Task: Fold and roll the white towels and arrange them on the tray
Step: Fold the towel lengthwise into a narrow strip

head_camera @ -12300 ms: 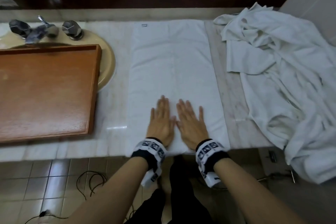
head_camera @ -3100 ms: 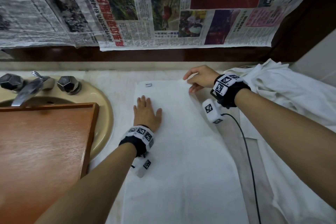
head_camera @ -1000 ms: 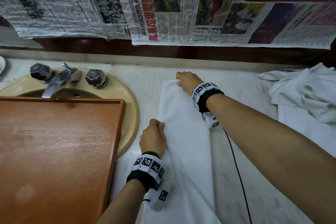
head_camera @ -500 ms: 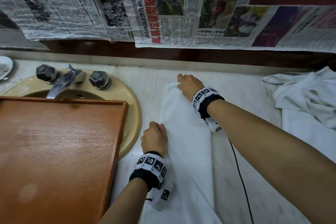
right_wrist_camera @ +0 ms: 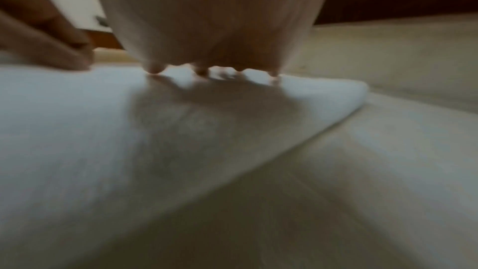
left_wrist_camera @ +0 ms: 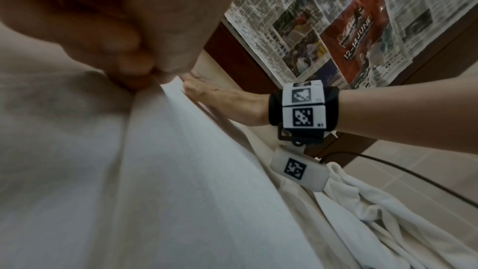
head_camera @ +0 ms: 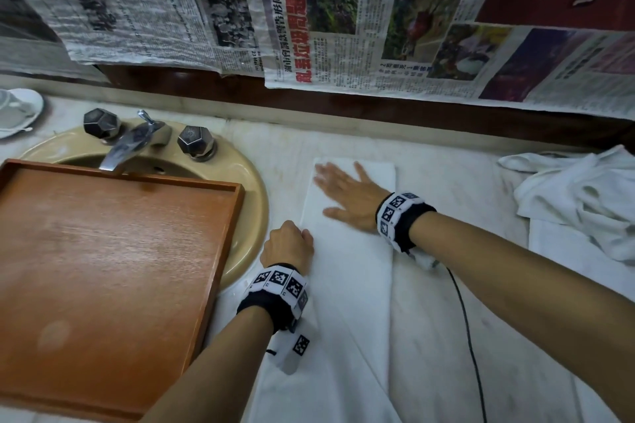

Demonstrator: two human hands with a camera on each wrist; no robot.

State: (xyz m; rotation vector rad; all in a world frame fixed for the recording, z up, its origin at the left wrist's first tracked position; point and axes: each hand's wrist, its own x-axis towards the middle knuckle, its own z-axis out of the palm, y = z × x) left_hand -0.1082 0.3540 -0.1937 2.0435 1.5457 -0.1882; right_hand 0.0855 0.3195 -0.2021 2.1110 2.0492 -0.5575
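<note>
A white towel (head_camera: 347,285) lies on the marble counter, folded lengthwise into a narrow strip. My right hand (head_camera: 343,196) lies flat on its far end with fingers spread. My left hand (head_camera: 288,244) has curled fingers pinching the towel's left edge near the middle; the left wrist view shows that pinch (left_wrist_camera: 145,77) on the fold of the towel (left_wrist_camera: 181,191). The right wrist view shows my fingertips (right_wrist_camera: 155,70) pressing on the towel (right_wrist_camera: 77,130). The wooden tray (head_camera: 103,268) sits over the sink to the left and holds nothing.
A heap of white towels (head_camera: 580,203) lies at the right of the counter. A faucet (head_camera: 127,144) with two knobs stands behind the tray on a beige sink (head_camera: 254,203). Newspapers (head_camera: 343,17) cover the wall behind. A cable (head_camera: 470,336) trails from my right wrist.
My right hand has let go of the towel's far corner and now lies flat and spread on the folded end. My left hand keeps its grip on the left edge.
</note>
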